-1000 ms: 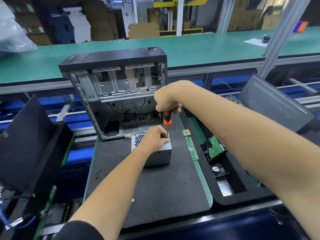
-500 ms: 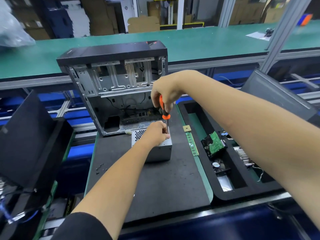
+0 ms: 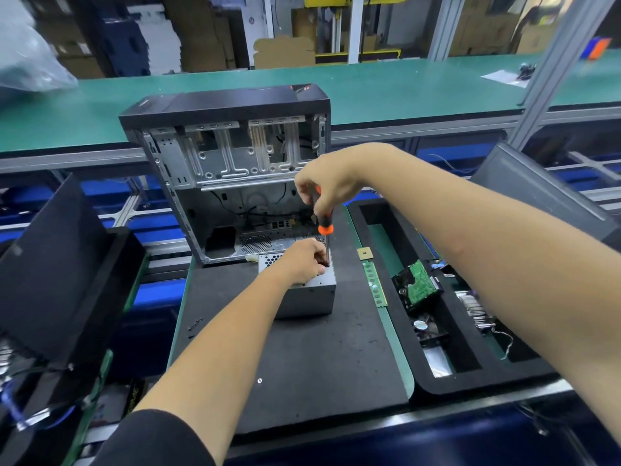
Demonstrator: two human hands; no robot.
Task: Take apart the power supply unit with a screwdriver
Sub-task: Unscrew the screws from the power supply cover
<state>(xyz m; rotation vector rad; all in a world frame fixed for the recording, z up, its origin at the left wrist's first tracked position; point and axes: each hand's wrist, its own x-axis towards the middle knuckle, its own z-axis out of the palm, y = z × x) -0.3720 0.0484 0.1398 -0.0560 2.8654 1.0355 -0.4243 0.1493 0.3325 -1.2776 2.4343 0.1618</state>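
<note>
A grey metal power supply unit lies on the black mat, just in front of an open computer case. My left hand rests on its top with fingers curled around the lower shaft of the screwdriver. My right hand grips the black and orange handle of the screwdriver, held upright. The tip stands at the unit's top right corner, hidden behind my left fingers.
Right of the mat lie a memory stick and a small chip. A black foam tray holds a hard drive and other parts. Loose screws lie at the mat's left. Black panels lean on both sides.
My right hand has slid higher up the screwdriver handle, showing more of the black and orange grip. My left hand stays on the unit at the shaft.
</note>
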